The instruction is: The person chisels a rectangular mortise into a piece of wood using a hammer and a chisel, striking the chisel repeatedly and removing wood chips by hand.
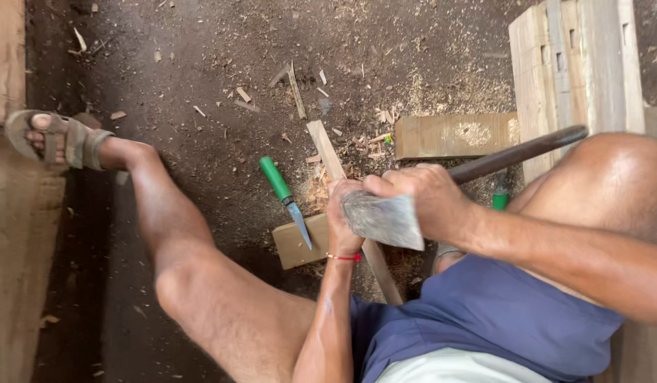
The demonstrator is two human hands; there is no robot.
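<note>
Gripping the hatchet (383, 218) close behind its blade, the right hand (429, 198) is hovering it just right of the left hand (341, 216), which is clamping the wooden slat (327, 150) slanting lengthwise across a block (294, 245) on the floor.

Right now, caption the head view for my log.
Right hand grips grey metal axe head; left hand steadies slim wooden strip.
</note>
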